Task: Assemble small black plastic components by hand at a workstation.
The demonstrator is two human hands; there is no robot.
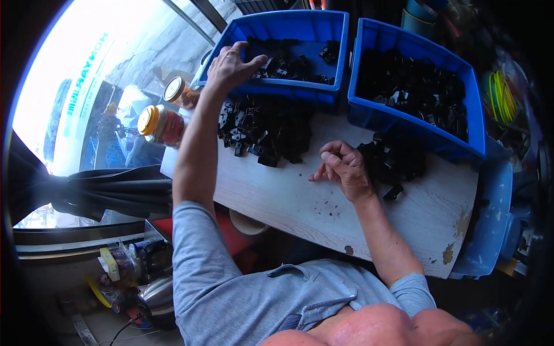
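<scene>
My left hand (232,68) reaches over the left end of a blue plastic bin (300,87), its fingers spread and nothing seen in them. Small black plastic parts (288,68) lie loosely on that bin's floor. Above the tabletop, my right hand (345,168) has its fingers curled with thumb and forefinger together; anything between them is hidden. Just right of that hand is a small pile of black parts (404,161). A larger heap of black parts with metal pieces (262,130) spreads over the table in front of the left bin.
A second blue bin (415,124), full of black parts, stands at the back right of the worn white table (277,187). Two lidded jars (167,128) stand by the window left of my forearm. A light-blue tub (490,230) is beyond the table's right edge.
</scene>
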